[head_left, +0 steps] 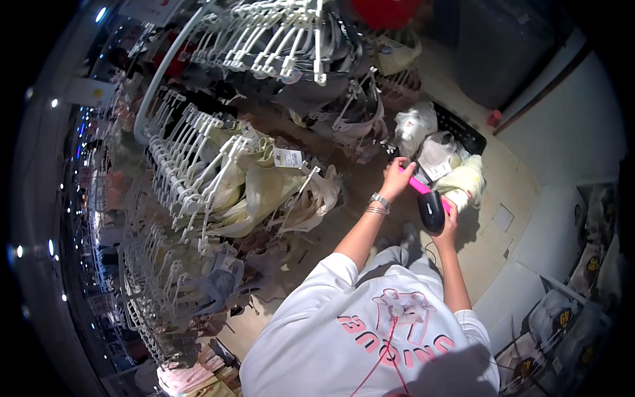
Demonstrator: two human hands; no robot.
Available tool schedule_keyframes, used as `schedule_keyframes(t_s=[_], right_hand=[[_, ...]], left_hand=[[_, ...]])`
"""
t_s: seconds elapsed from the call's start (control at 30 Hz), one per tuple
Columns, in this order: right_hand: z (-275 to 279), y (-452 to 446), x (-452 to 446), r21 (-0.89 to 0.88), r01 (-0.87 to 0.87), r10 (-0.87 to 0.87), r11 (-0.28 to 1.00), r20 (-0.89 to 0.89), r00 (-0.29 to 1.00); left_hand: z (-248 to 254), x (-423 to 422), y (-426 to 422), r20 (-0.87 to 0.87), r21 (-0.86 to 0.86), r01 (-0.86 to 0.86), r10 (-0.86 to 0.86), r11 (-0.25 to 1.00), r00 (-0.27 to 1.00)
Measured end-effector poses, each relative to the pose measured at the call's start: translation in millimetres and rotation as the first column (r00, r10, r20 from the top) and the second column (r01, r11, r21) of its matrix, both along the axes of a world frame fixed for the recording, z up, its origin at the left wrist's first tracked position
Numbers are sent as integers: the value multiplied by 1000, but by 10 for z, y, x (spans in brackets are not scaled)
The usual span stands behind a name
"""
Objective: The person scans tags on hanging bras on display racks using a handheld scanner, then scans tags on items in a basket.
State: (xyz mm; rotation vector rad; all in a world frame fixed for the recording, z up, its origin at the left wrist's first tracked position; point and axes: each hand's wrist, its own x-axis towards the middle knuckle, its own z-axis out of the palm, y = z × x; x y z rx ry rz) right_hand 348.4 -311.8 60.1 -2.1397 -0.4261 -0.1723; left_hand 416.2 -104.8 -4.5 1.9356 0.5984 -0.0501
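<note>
In front of my body, I hold a pink-and-black handheld item (pixel 432 210) between both hands. It has a bright pink bar and a rounded, glossy black part; I cannot tell its exact kind. My left hand (pixel 395 178) grips the upper end of the pink part, fingers closed. My right hand (pixel 448 225) is wrapped around the lower pink end beside the black part. Just beyond my hands lie plastic-wrapped bundles (pixel 417 127) and a pale yellow bundle (pixel 464 180), against a black crate (pixel 462 127).
Racks of white hangers (pixel 192 169) with underwear crowd the left and the top. A large grey bin (pixel 499 56) stands at the upper right. Packaged goods (pixel 554 311) hang along the lower right. A beige floor (pixel 493 255) runs beside the white wall.
</note>
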Motion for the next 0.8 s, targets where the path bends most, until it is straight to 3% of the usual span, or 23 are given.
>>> schedule_keyframes(t_s=[0.47, 0.8], right_hand=[[-90, 4, 28, -14, -23, 23, 1000, 10, 1000], [-42, -14, -39, -36, -39, 39, 999, 2, 999]], left_hand=[[87, 34, -50, 5, 32, 13, -13, 999, 1000], [-24, -63, -46, 24, -61, -48, 49, 997, 998]])
